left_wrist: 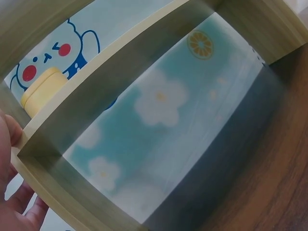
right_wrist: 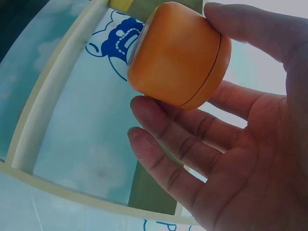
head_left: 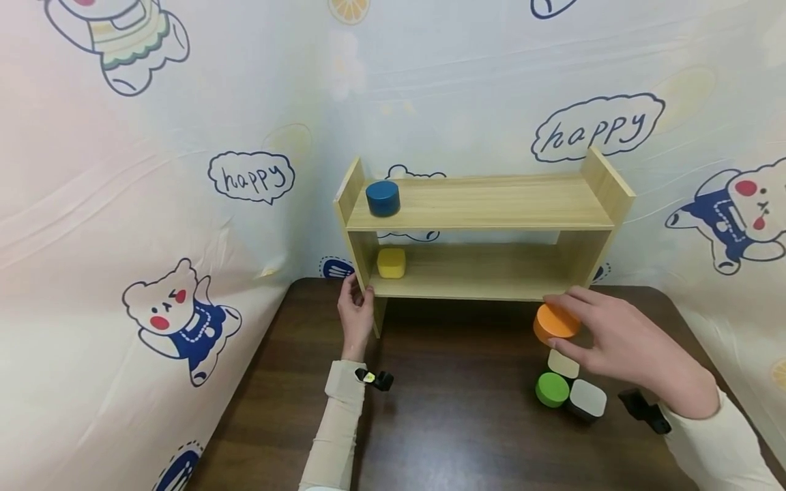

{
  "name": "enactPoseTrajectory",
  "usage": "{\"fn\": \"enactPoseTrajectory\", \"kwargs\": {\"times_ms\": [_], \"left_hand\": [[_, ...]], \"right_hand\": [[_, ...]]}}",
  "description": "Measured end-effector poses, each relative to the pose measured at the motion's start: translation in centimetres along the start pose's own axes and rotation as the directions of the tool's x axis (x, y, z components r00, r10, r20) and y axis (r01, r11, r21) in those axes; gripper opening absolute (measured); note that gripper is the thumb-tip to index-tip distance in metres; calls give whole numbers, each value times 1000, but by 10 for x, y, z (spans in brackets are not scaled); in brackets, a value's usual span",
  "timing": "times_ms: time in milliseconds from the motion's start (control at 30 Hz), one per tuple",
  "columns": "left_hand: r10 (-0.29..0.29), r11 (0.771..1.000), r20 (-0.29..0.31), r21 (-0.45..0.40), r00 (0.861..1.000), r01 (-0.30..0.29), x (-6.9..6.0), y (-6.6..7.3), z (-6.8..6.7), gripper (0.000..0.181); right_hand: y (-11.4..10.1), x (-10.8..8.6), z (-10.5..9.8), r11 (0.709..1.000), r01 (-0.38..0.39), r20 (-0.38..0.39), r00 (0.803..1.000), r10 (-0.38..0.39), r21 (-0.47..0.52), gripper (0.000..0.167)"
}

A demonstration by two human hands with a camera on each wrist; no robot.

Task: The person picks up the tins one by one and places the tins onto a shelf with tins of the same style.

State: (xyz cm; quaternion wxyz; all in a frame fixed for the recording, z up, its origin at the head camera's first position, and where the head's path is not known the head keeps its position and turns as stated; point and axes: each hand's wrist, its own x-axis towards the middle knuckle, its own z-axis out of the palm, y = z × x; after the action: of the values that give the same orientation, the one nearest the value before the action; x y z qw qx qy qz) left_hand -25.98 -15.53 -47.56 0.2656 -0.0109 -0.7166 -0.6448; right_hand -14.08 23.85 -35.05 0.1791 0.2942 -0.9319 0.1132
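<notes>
My right hand [head_left: 623, 337] grips a round orange canister [head_left: 557, 323] between thumb and fingers, held up near the right front of a wooden shelf [head_left: 479, 204]. Up close in the right wrist view, the canister [right_wrist: 178, 55] has a thin seam around one end. At the shelf's lower left, my left hand [head_left: 356, 317] holds the side panel, with the thumb [left_wrist: 12, 130] at its front edge and fingers on the outer side. A blue round canister [head_left: 383, 199] stands on the upper board's left end. Beneath it, a yellow rounded-square canister [head_left: 391, 263] sits on the lower board.
Below my right hand, a green round canister [head_left: 552, 390], a cream-topped one [head_left: 563, 364] and a white-topped dark one [head_left: 587, 399] stand close together on the brown table [head_left: 442, 409]. A printed cloth [head_left: 430, 82] hangs behind the shelf.
</notes>
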Motion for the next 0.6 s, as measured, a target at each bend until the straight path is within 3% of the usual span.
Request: {"fn": "enactPoseTrajectory", "kwargs": {"times_ms": [300, 600], "left_hand": [[28, 999, 18, -46, 999, -27, 1, -3, 0, 37], [32, 999, 10, -27, 999, -32, 4, -9, 0, 37]], "right_hand": [[-3, 7, -5, 1000, 26, -16, 1000, -27, -12, 49], [-10, 19, -13, 1000, 22, 3, 1000, -22, 11, 47]]}}
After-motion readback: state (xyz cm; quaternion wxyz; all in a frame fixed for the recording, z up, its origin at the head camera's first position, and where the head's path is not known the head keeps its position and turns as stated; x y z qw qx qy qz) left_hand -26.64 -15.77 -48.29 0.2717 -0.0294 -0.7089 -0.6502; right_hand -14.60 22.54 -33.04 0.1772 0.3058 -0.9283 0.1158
